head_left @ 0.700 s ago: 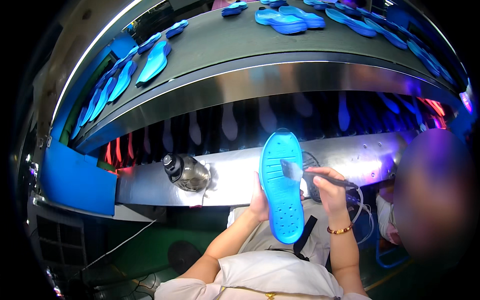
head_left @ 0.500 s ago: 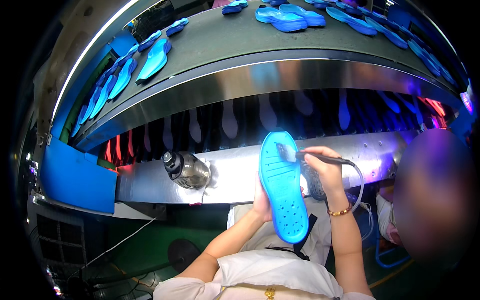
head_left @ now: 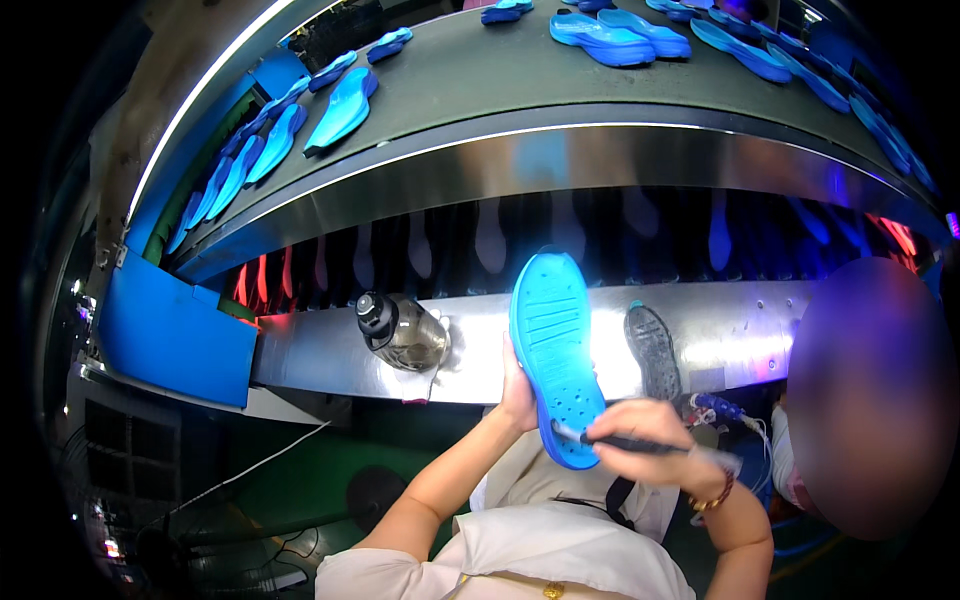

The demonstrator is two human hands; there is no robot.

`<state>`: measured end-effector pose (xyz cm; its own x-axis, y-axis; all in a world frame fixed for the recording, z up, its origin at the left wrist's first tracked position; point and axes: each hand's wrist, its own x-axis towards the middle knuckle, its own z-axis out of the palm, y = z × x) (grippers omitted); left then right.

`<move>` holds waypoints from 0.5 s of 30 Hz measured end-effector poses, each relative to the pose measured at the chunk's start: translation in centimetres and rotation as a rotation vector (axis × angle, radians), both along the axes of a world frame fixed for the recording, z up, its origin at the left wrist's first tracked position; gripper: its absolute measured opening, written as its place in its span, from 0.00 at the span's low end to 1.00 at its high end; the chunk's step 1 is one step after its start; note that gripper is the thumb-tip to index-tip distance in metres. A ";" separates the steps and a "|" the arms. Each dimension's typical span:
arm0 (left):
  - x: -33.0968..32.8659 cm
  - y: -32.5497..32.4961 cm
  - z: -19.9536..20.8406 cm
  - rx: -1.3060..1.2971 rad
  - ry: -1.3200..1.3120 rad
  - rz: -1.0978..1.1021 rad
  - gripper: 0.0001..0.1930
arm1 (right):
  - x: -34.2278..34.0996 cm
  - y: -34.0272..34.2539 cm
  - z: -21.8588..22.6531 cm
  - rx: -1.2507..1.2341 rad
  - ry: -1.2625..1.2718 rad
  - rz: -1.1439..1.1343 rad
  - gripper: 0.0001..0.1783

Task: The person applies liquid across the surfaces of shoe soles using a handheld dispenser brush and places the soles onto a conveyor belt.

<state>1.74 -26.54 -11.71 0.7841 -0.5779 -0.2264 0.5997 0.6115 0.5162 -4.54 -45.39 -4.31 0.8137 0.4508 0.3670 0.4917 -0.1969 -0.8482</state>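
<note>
Two bare hands are at work over the person's lap in the head view, and from where I stand both look busy. The left hand (head_left: 517, 395) is closed on a bright blue shoe sole (head_left: 553, 345), gripping its left edge with the thumb in sight and the other fingers mostly hidden behind it. The sole is held up in front of the metal ledge (head_left: 480, 372), well clear of the person's lap at its upper end, grooves across the wide part and small pits dotting the narrower lower part. The right hand (head_left: 645, 438), a beaded bracelet (head_left: 712, 495) at its wrist, has thumb and fingers bent in around a dark-handled brush (head_left: 632, 442). The brush tip lies over the pitted lower end, near the left rim; whether it presses there I cannot tell. On the ledge, a dark grey sole (head_left: 652, 350) lies to the right of the blue one, and a smoky bottle with a black cap (head_left: 405, 332) stands to the left. Higher up, a dark green belt (head_left: 460, 85) carries more blue soles, among them a pair (head_left: 605, 40) lying together near its middle.
</note>
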 end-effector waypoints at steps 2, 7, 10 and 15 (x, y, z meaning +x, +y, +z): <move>-1.1 -1.3 2.4 -0.002 0.092 0.001 0.48 | 1.5 -0.8 1.3 0.135 0.271 -0.093 0.11; -1.5 -2.6 2.6 -0.014 0.057 -0.067 0.47 | 4.6 0.0 1.2 0.266 0.159 -0.231 0.11; -1.6 -2.6 3.5 0.008 0.010 0.070 0.46 | 3.4 -0.3 2.1 0.283 0.128 0.008 0.12; -1.0 -2.1 2.6 -0.214 -0.200 -0.205 0.46 | 3.5 -1.3 2.9 0.406 0.474 -0.162 0.11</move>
